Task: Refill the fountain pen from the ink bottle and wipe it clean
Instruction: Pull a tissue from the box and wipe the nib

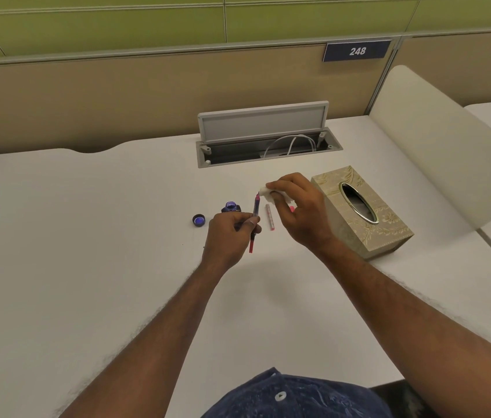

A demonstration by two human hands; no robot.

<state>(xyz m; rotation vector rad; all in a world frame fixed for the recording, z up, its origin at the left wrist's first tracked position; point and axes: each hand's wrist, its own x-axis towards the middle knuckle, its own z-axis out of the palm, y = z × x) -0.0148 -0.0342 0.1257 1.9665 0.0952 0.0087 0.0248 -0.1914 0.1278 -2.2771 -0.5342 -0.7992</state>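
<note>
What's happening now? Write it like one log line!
left hand: holds pen | right hand: holds tissue by nib | ink bottle: open | cap: off

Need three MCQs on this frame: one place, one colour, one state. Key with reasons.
1. Where is the cap relative to the bottle? A) screwed on it B) on the desk, left of it C) right of it
2. Tissue box colour? A) gold B) red C) black
3. Bottle state? A) open B) capped C) tipped over
Key: 1 B, cap lies on the desk beside it; 2 A, gold leaf pattern; 3 A, mouth bare, standing upright.
</note>
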